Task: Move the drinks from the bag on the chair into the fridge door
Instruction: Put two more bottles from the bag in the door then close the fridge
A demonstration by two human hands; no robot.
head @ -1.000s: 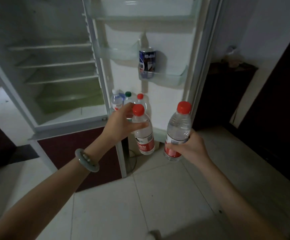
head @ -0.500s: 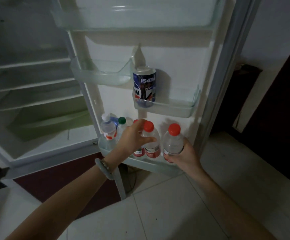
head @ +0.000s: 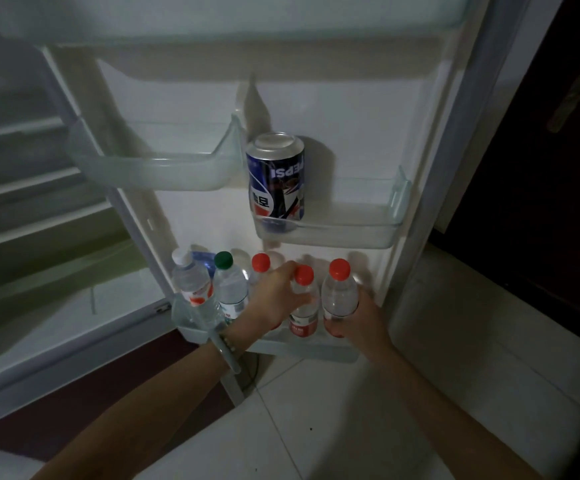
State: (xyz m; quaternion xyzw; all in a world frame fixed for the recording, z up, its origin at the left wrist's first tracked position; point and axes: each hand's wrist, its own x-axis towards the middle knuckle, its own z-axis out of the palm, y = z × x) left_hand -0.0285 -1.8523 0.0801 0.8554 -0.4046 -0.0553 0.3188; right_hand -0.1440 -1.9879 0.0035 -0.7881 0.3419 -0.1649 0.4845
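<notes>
Noted clear, glossy plastic on rightmost bottle and on neighbouring bottle; red caps of smooth opaque plastic; labels thin, film-like, low sheen.
Can: metal, bare silvery end with dull sheen, printed wall glossy.
Door shelves: translucent plastic, frosted look, smooth rims.
Door liner: white plastic, smooth, satin.
Floor tiles: pale, smooth, faint gloss.
Bracelet: pale, polished; material not resolved.
Dark door: matt, wood-like; handle metallic-looking, dull.

A dim home room. A household fridge stands open on pale floor tiles, beside a dark lever-handled door.
</notes>
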